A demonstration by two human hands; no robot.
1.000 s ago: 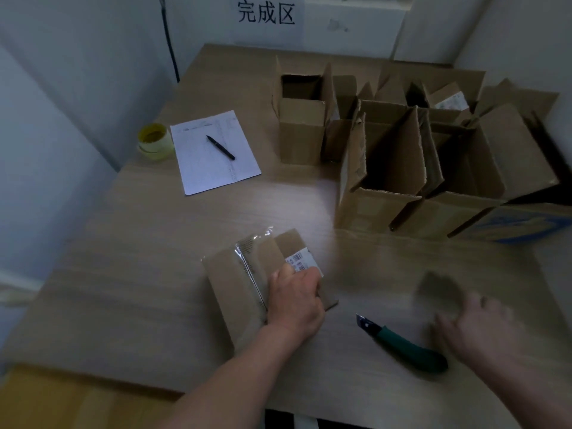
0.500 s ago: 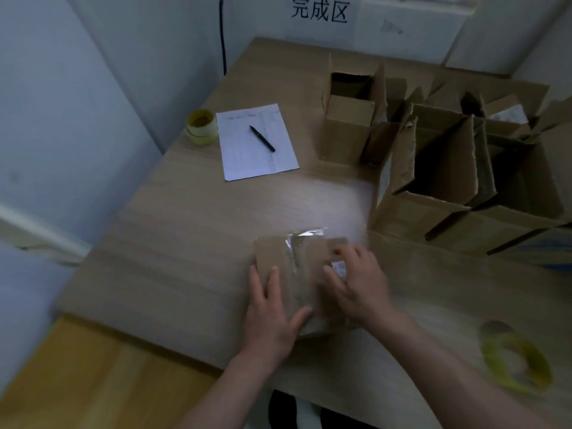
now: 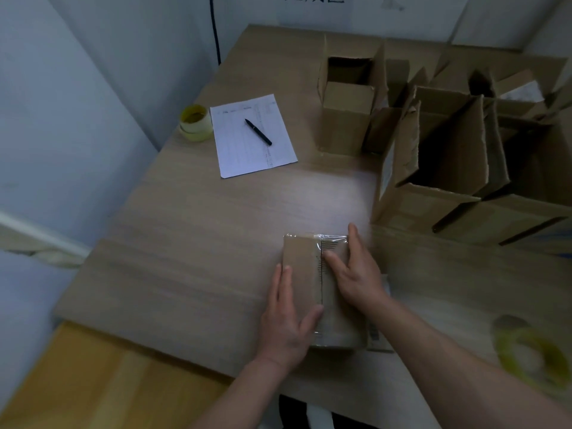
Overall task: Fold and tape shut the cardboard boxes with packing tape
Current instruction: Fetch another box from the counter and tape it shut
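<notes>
**Small box pinned under both hands, tape roll off to the right**

The small cardboard box (image 3: 312, 274) lies flat at the near edge of the wooden table (image 3: 198, 243), directly in front of the person. Its long axis runs away from the body, near end toward the table's edge and far end toward the stack of open boxes. A glossy strip of packing tape (image 3: 320, 264) appears to follow that same axis along the middle seam and wrap over the far end, though blur keeps the detail uncertain.

The left hand (image 3: 288, 317) lies on the box's left half, fingers straight and pointing away, thumb spread across toward the seam; it presses and does not grip. The right hand (image 3: 356, 274) rests flat on the right half, fingers extended toward the far right corner, thumb lying beside the seam; it too is released, holding nothing.

The blurred yellow tape roll (image 3: 529, 351) sits on the table well to the right of the box, nearer the right hand than the left. My judgement: any further taping would fall to the right hand while the left keeps the box down.

Farther out stand the open cardboard boxes (image 3: 433, 156), a sheet of paper (image 3: 252, 134) with a pen (image 3: 258, 132), and a second tape roll (image 3: 195, 122).
</notes>
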